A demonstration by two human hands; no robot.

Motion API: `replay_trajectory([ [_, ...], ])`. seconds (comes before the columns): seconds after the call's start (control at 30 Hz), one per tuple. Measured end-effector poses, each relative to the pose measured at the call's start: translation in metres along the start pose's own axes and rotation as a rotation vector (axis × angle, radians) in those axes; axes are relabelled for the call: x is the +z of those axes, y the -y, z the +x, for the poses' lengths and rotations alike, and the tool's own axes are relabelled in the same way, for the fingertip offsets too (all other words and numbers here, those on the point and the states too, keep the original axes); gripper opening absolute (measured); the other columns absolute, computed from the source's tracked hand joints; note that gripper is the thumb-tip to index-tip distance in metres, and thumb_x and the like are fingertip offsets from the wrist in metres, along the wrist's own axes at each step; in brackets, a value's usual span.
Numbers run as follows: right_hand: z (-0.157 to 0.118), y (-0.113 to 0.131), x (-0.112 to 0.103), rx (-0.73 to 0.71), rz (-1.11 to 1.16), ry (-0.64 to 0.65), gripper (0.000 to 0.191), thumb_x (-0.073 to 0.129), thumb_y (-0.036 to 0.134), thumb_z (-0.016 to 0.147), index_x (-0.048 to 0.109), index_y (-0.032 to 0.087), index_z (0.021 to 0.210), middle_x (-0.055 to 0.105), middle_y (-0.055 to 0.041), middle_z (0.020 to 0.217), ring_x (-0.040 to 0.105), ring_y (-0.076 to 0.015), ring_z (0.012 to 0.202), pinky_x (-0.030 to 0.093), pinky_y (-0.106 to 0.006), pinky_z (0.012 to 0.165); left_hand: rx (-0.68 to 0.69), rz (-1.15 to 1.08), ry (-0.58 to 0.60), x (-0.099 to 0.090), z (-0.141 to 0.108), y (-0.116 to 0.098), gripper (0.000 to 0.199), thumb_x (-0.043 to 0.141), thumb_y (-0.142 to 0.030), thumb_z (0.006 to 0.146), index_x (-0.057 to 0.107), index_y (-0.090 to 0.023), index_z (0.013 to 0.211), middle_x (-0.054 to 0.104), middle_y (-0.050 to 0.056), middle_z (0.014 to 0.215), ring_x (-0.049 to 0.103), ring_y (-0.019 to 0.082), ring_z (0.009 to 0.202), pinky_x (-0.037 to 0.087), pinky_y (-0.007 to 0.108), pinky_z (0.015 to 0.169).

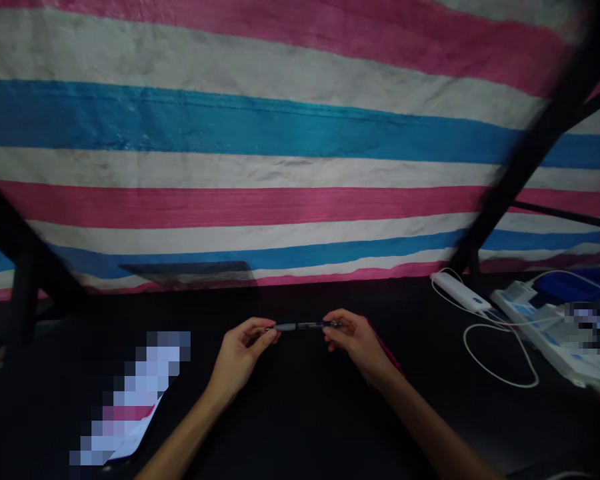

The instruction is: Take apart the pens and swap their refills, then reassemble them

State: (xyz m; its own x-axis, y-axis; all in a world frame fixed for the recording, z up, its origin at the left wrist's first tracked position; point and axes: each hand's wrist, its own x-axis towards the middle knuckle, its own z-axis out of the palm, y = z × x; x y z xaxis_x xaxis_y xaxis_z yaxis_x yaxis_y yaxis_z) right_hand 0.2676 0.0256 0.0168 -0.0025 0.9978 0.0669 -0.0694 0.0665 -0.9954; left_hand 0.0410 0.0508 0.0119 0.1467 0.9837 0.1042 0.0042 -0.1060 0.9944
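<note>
A slim pen (297, 327) with a grey grip section and a darker barrel lies level between my two hands, over the black table (300, 413). My left hand (245, 347) pinches its left end, the tip side, between thumb and fingers. At the other end, my right hand (351, 340) pinches the dark part by the clip. Fingertips cover parts of both ends. A red band shows at my right wrist.
A lit phone (135, 413), partly blurred out, lies at left. To the right are a white power strip (545, 333) with plugs, a white oblong device (461, 292) and a looping white cable (500, 383). Behind hangs a striped sheet (280, 127) between dark slanted posts (530, 147).
</note>
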Motion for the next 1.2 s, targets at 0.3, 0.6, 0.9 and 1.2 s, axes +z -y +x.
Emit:
replay_trajectory([
  [0.3,-0.0006,0.0017,-0.0006,-0.012,0.12,0.026,0.021,0.071,0.024,0.07,0.062,0.018,0.088,0.058,0.0006,0.07,0.056,-0.012,0.062,0.045,-0.025,0.055,-0.01,-0.026,0.01,0.0001,0.0003,-0.0006,0.021,0.069,-0.029,0.074,0.065,-0.018,0.091,0.067,0.001,0.072,0.062,0.015,0.073,0.046,0.025,0.069],
  [0.6,-0.0005,0.0035,0.0003,-0.116,0.055,-0.031,0.016,0.07,0.023,0.07,0.064,0.019,0.085,0.06,0.0002,0.068,0.057,-0.0134,0.06,0.046,-0.028,0.06,-0.014,-0.07,-0.005,0.0016,0.0001,-0.0054,0.019,0.071,-0.032,0.071,0.068,-0.016,0.082,0.068,0.003,0.07,0.061,0.016,0.068,0.045,0.025,0.065],
  [0.9,0.0008,-0.0001,-0.0014,-0.15,0.085,-0.029,0.013,0.069,0.018,0.07,0.064,0.02,0.082,0.06,0.0017,0.068,0.057,-0.0122,0.059,0.044,-0.027,0.059,-0.024,-0.029,0.009,0.0004,-0.0019,-0.0082,0.019,0.064,-0.033,0.079,0.066,-0.015,0.074,0.063,0.001,0.064,0.054,0.012,0.062,0.039,0.02,0.058],
  [1.2,0.0037,-0.0033,-0.0049,-0.089,0.208,-0.041,0.019,0.071,0.026,0.072,0.066,0.02,0.089,0.059,0.0003,0.069,0.055,-0.0126,0.061,0.043,-0.027,0.059,-0.088,-0.275,-0.034,-0.0011,0.001,-0.0075,0.021,0.073,-0.029,0.071,0.067,-0.014,0.084,0.066,0.002,0.069,0.06,0.012,0.068,0.045,0.023,0.067],
])
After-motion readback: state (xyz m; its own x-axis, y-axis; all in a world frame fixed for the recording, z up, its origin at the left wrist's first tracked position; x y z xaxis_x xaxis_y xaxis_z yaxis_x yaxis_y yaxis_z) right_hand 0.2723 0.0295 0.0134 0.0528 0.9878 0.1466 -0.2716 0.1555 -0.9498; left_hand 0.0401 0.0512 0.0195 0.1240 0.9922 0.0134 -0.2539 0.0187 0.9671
